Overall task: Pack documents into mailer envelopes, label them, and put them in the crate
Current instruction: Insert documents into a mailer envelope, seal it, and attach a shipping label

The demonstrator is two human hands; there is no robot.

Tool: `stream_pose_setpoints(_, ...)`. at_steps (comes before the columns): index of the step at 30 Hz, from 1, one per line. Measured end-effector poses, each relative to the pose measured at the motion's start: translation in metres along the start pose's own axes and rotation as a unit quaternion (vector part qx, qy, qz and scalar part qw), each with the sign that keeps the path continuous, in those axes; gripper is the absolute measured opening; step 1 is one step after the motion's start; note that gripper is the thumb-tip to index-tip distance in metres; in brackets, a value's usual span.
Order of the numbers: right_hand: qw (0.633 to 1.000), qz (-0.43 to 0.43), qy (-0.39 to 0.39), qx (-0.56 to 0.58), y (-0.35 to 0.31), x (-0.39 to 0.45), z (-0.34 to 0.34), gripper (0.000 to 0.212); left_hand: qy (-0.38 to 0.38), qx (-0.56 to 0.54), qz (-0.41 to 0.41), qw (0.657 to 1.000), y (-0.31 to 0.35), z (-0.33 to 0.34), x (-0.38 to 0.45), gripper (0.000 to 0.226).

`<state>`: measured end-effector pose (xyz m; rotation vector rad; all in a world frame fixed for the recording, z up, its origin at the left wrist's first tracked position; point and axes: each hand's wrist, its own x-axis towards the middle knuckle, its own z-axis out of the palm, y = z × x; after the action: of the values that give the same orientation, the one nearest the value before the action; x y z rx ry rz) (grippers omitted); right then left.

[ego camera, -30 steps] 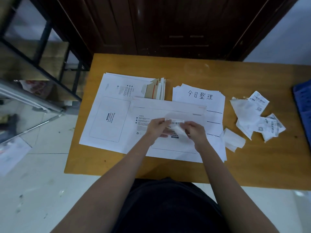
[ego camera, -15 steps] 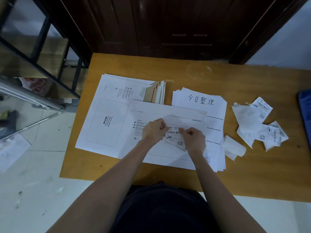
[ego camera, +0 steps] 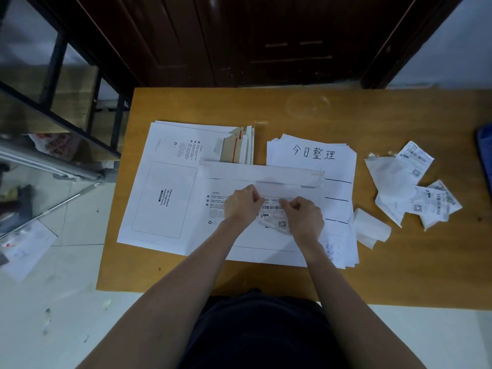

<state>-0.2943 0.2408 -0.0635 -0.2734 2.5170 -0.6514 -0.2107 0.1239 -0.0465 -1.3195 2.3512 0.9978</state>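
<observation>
A white mailer envelope (ego camera: 266, 174) lies flat in front of me on the wooden table (ego camera: 399, 275). A barcode label (ego camera: 271, 207) sits on its face, with its backing paper (ego camera: 277, 225) crumpled below. My left hand (ego camera: 241, 206) pinches the label's upper left corner. My right hand (ego camera: 303, 217) pinches its upper right corner. A stack of documents (ego camera: 311, 153) with handwritten characters on top lies to the right, partly under the envelope. More mailers (ego camera: 170, 182) are stacked at the left.
Peeled backings and spare labels (ego camera: 415, 190) are scattered at the right, with a white paper scrap (ego camera: 370, 227) nearer. A blue crate edge (ego camera: 486, 153) shows at the far right. A dark cabinet stands behind; a metal rack (ego camera: 53, 115) is at the left.
Both hands have lowered the label from just above the envelope onto its face, and the backing paper has come away below it.
</observation>
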Motion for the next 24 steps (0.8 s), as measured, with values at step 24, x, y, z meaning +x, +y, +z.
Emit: stream_pose_setpoints(24, 0.999, 0.021, 0.008, -0.040, 0.001, 0.009, 0.012, 0.036, 0.043, 0.101, 0.020, 0.994, -0.005, 0.019, 0.019, 0.025)
